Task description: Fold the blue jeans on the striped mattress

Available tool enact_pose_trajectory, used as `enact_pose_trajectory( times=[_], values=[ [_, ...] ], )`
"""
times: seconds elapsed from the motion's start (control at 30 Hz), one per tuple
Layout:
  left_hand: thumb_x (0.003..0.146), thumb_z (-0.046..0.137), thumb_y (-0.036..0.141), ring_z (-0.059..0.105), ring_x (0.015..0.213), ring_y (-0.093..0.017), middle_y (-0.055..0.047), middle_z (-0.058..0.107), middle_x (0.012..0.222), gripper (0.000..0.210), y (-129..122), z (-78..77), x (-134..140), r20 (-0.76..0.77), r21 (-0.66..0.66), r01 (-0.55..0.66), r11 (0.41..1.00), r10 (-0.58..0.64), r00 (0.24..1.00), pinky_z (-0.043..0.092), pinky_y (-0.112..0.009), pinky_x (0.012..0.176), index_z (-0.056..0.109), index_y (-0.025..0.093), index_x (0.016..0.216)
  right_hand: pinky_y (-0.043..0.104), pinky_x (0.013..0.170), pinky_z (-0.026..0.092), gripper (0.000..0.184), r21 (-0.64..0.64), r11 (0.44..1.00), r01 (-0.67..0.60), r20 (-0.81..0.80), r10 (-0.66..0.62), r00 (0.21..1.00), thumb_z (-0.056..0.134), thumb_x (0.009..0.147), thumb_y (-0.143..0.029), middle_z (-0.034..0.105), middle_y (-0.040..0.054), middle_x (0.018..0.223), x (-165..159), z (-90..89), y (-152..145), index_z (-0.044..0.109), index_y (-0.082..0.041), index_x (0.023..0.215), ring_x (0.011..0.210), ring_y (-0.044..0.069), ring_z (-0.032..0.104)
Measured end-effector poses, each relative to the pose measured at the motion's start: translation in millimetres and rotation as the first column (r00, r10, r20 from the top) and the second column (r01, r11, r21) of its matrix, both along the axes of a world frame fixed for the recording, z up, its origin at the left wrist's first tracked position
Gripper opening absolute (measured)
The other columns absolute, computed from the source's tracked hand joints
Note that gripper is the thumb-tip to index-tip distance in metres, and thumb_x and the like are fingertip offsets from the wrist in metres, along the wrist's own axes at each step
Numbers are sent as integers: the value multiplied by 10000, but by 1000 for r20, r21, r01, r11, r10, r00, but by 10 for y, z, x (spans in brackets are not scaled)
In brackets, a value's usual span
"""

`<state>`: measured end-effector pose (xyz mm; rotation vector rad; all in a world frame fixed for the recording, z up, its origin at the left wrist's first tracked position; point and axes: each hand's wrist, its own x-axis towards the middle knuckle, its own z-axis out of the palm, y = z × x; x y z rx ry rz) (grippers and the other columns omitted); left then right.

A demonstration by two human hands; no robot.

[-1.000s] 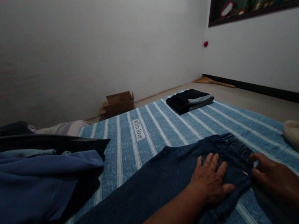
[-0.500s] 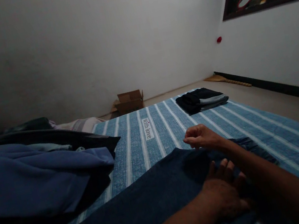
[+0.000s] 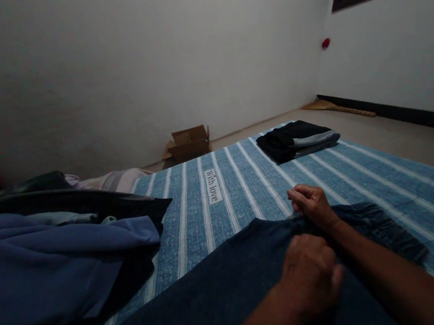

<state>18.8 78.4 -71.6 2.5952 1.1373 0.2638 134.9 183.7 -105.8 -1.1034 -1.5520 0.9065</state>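
Dark blue jeans (image 3: 206,293) lie spread across the near part of the bed, with a gathered waistband (image 3: 397,231) at the right. My right hand (image 3: 312,206) is at their far edge, its fingers curled closed on the denim. Nearer to me, my left hand (image 3: 312,271) is closed over the middle of the jeans; its fingertips are tucked under and hidden, and its outline is slightly blurred. My forearms cover part of the cloth.
A blue striped bedsheet (image 3: 192,211) covers the bed. Heaped clothes (image 3: 50,264) lie at the left. Folded dark clothes (image 3: 301,139) rest near the far right edge. A cardboard box (image 3: 189,144) stands by the wall, and a broom (image 3: 337,107) lies at the far right.
My left hand has gone from spread fingers on the denim to a closed grip. My right hand has moved right, and the waistband end has shifted right and closer to me.
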Motion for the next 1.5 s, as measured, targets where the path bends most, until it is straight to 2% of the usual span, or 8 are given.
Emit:
enact_pose_trajectory(
  times=[0.13, 0.23, 0.53, 0.8, 0.93, 1.03, 1.23, 1.5],
  values=[
    [888, 452, 252, 556, 947, -265, -110, 634, 943, 180, 287, 284, -372, -31, 177, -577, 797, 591, 806, 438, -379, 833, 600, 151, 907, 243, 527, 350, 414, 126, 992, 20, 78, -30, 997, 523, 832, -486, 447, -33, 486, -55, 16, -37, 490, -193, 541, 477, 100, 427],
    [896, 448, 319, 587, 925, -270, -116, 653, 906, 239, 420, 350, -604, -94, 135, -730, 669, 743, 663, 445, -360, 786, 618, 153, 865, 243, 525, 318, 398, 200, 980, 10, 147, -40, 988, 527, 831, -442, 411, -40, 487, -88, 21, -59, 477, -191, 526, 475, 90, 392],
    [872, 489, 287, 637, 795, -226, -66, 675, 792, 180, 505, 115, -736, -12, -93, -714, 694, 716, 698, 428, -302, 695, 627, 175, 841, 232, 502, 300, 384, 289, 956, -46, 307, -47, 951, 513, 847, -429, 440, -36, 475, -111, -20, -83, 500, -192, 544, 459, 85, 388],
    [791, 584, 202, 618, 631, -144, 13, 652, 688, 380, 588, 36, -832, 171, -296, -644, 705, 703, 690, 446, -228, 596, 576, 155, 1168, 226, 500, 306, 344, 355, 928, -113, 401, -42, 915, 504, 859, -421, 495, -22, 505, -117, -27, -115, 566, -189, 614, 458, 90, 435],
    [752, 626, 206, 675, 818, -178, -38, 711, 969, 461, 583, 19, -838, 239, -364, -584, 726, 678, 695, 507, -230, 667, 583, 165, 1209, 224, 496, 292, 347, 395, 908, -135, 438, -57, 897, 488, 875, -405, 504, -18, 509, -123, -35, -124, 571, -184, 620, 457, 88, 444],
    [746, 620, 172, 649, 993, -188, -39, 666, 1161, 443, 612, -24, -848, 290, -344, -583, 736, 674, 680, 507, -242, 824, 606, 178, 1189, 229, 504, 291, 352, 417, 895, -161, 472, -62, 880, 470, 889, -398, 518, -13, 521, -121, -29, -132, 577, -181, 633, 461, 89, 453],
    [789, 589, 195, 648, 971, -194, -35, 715, 1013, 263, 693, -165, -868, 276, -248, -641, 726, 688, 672, 485, -295, 895, 674, 192, 1038, 256, 589, 325, 303, 454, 871, -189, 543, -102, 833, 474, 886, -399, 594, 32, 639, -72, -22, -107, 605, -173, 732, 578, 134, 522],
    [835, 572, 245, 651, 987, -201, -41, 708, 1058, 282, 648, -143, -852, 192, -151, -683, 714, 699, 689, 467, -288, 896, 644, 210, 1105, 265, 597, 295, 307, 296, 911, -287, 791, -65, 608, 563, 843, -471, 614, 34, 726, -46, 2, -99, 602, -177, 761, 677, 160, 554]
  ],
)
